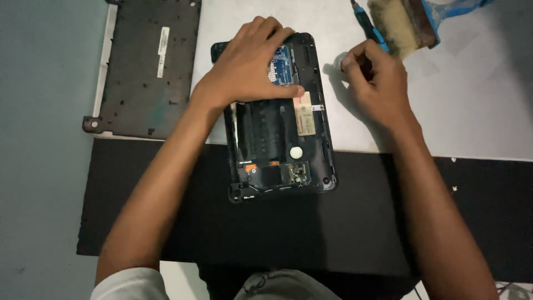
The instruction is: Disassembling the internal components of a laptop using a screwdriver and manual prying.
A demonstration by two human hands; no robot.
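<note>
Two hands: the left hand (250,64) and the right hand (375,83). One opened tablet (280,144) at centre, one dark back cover (147,66) upper left, one brush (405,25) and one blue screwdriver (366,25) upper right.

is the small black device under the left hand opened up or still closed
Opened up: the small black device lies with its insides exposed, a blue circuit board and a round white part showing. The left hand rests on its top end.

A white table top (477,111) with a black front strip (222,233) stands on a dull grey-blue floor (39,166) under dim, cool light
</note>
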